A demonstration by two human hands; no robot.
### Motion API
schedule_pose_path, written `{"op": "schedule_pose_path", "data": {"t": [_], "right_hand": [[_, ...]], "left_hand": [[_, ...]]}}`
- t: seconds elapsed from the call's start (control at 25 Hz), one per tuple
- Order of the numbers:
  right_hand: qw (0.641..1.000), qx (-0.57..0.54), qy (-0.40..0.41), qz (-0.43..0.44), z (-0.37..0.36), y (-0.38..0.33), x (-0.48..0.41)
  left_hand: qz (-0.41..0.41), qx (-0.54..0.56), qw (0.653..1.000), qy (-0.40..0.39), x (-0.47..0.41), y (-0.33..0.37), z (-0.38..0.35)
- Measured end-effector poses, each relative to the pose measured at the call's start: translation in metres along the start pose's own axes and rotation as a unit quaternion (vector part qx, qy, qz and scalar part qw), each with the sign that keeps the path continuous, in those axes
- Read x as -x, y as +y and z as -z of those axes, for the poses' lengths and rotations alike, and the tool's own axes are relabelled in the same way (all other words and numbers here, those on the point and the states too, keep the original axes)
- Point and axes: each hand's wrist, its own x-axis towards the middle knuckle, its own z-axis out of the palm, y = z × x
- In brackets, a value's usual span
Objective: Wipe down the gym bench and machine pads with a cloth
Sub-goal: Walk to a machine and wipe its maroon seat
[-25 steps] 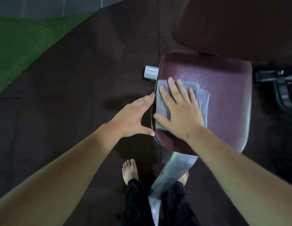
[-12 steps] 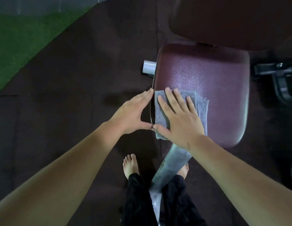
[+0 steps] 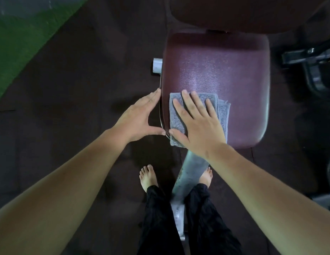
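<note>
A maroon padded seat [image 3: 225, 70] fills the upper middle of the head view, with a darker back pad [image 3: 234, 11] above it. A folded grey cloth [image 3: 223, 111] lies on the seat's near left corner. My right hand [image 3: 199, 122] presses flat on the cloth, fingers spread. Beside it, my left hand [image 3: 140, 118] rests against the seat's left edge, fingers straight, thumb touching the rim, holding nothing.
A grey metal support beam [image 3: 190, 173] runs from under the seat down between my bare feet. A white tube end [image 3: 157, 65] sticks out at the seat's left. Dark machine parts [image 3: 311, 59] stand at the right. Green turf [image 3: 18, 39] covers the far left floor.
My right hand slid the cloth along the seat's left side toward the near edge. My left hand stayed against the seat's left rim.
</note>
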Motion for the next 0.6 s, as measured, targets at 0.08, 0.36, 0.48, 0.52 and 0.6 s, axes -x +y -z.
{"op": "schedule_pose_path", "data": {"t": [0.08,0.36,0.48,0.52,0.6], "right_hand": [[1.000,-0.019,0.001,-0.025,0.001,0.035,0.007],[0.990,-0.027,0.003,-0.137,0.003,0.029,0.005],[0.998,-0.017,0.014,-0.061,0.002,-0.008,-0.016],[0.999,-0.019,0.015,-0.036,0.002,-0.005,-0.017],[1.000,-0.027,0.011,-0.010,0.002,0.026,-0.009]], "left_hand": [[0.004,0.005,1.000,-0.002,0.001,0.001,0.000],[0.007,0.010,1.000,0.002,0.000,-0.001,-0.001],[0.006,0.003,1.000,0.009,-0.001,-0.001,0.000],[0.006,0.001,1.000,0.009,-0.001,0.000,0.000],[0.006,-0.001,1.000,0.010,0.000,0.003,0.001]]}}
